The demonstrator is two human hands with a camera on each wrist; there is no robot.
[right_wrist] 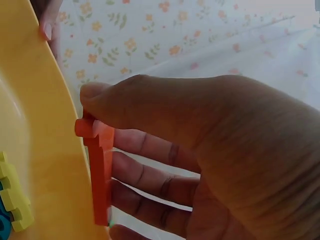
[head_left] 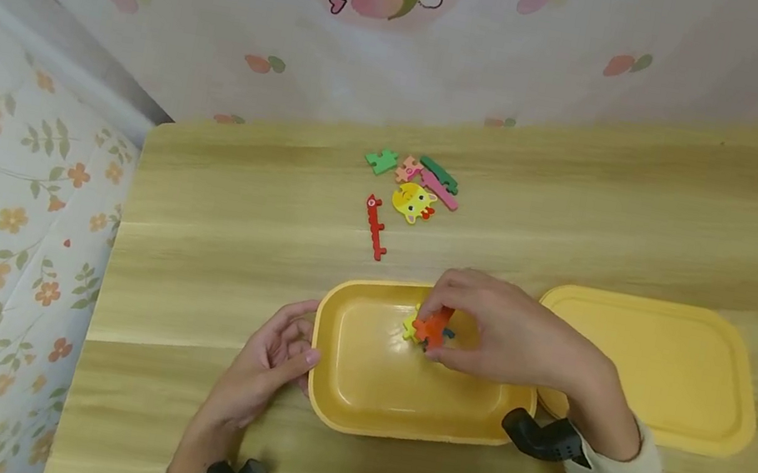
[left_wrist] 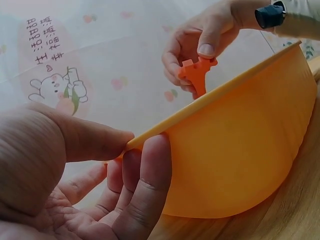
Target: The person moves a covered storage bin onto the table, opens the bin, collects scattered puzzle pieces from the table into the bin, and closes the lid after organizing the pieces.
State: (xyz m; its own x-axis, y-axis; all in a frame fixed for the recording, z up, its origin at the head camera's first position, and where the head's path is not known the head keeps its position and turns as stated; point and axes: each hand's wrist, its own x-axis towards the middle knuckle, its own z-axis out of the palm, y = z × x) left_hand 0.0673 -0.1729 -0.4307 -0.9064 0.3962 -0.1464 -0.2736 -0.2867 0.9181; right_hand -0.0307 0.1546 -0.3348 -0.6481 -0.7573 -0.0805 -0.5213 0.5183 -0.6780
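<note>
My left hand (head_left: 274, 353) pinches the left rim of a yellow plastic box (head_left: 359, 394) between thumb and fingers, as the left wrist view shows up close. Over the box, my right hand (head_left: 485, 323) holds an orange puzzle piece (right_wrist: 101, 170) by its edges, thumb on one side and fingers on the other. Inside the box lie a yellow-green puzzle piece (right_wrist: 15, 195) and a dark teal piece (right_wrist: 4, 220), partly hidden by the right hand and the orange piece in the head view.
Beyond the box lie a red strip piece (head_left: 376, 228), a yellow giraffe-head piece (head_left: 414, 203), a green piece (head_left: 382, 161), a pink strip (head_left: 439, 189) and a dark green strip (head_left: 439, 174). A yellow lid (head_left: 660, 371) rests at the right. A patterned curtain (head_left: 199, 2) borders the table.
</note>
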